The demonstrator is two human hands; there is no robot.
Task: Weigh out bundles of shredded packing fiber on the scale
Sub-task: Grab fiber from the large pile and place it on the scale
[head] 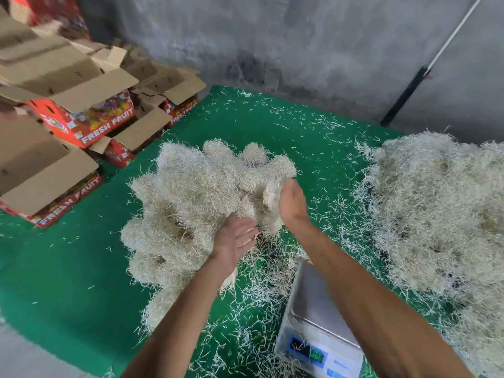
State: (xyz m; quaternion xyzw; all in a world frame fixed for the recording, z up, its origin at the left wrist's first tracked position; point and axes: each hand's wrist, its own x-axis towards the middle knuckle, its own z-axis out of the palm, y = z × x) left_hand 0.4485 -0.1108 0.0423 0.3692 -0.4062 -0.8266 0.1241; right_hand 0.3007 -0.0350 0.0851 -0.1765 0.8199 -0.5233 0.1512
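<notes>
A row of rounded bundles of pale shredded fiber (185,192) lies on the green mat (68,268) ahead of me. My right hand (293,204) grips one bundle of fiber (268,211) at the near right end of that row. My left hand (236,240) rests flat, fingers straight, against the same bundle's lower left side. A steel digital scale (313,317) with a bare platform stands on the mat at the lower right, partly behind my right forearm. Its display is lit but blurred.
A big loose heap of fiber (441,214) fills the right side. Red "FRESH FRUIT" cartons (90,124) with open flaps are stacked at the left. Loose strands litter the mat. A grey concrete wall runs behind, with a dark pole (406,96) leaning on it.
</notes>
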